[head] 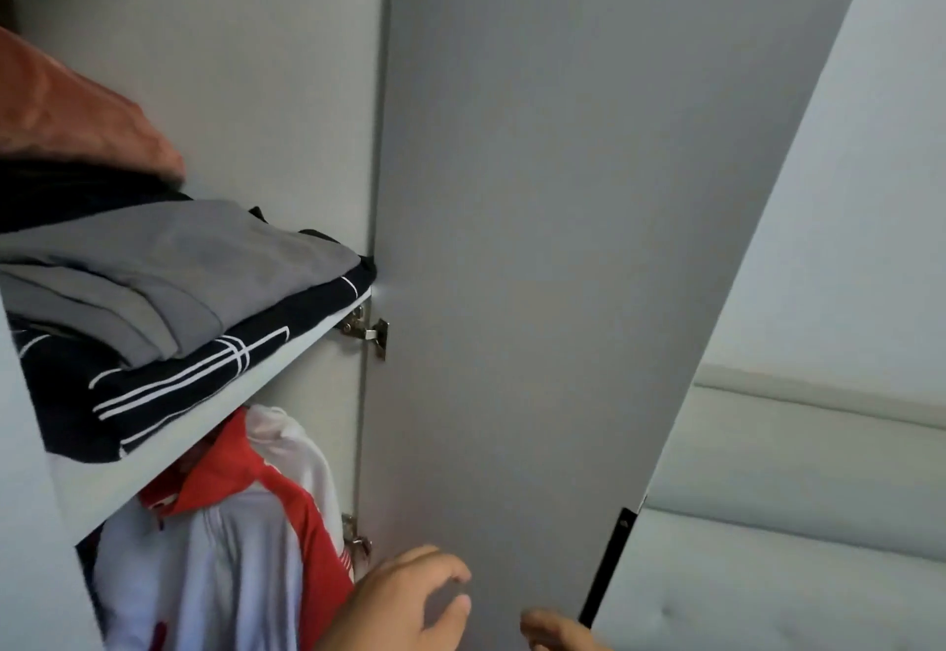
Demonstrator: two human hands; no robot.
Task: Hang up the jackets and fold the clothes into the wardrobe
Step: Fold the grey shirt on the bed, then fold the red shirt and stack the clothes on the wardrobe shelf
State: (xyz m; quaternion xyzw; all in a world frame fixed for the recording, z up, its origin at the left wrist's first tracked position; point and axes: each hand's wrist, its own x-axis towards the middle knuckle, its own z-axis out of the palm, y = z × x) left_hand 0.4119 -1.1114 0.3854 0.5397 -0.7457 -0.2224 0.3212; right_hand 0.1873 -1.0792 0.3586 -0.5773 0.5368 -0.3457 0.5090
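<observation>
White and red cloth hangs just left of our left hand: one jacket, already up under the shelf. That hand holds nothing. Its fingers are loosely curled close to the inner face of the open door, and we cannot tell whether they touch it. Our right hand is only a sliver at the bottom edge, so we cannot tell how its fingers lie. The black handle stands just above and to its right.

Up and left of both hands, a grey garment lies folded on a black garment with white lines, both on the shelf. Farther left an orange bundle rests on something dark, too cut off to name.

We judge the task close to done. A jacket is hung, folded clothes are stacked, and neither hand visibly carries anything. Shutting the door looks like what is left, though clothes may wait outside our view.

Counting outward we find two hands, one handle, one door, two hinges, one jacket, one shelf, two plainly folded garments and one orange bundle. Well right of the hands there is one pale padded headboard, as we take it.
</observation>
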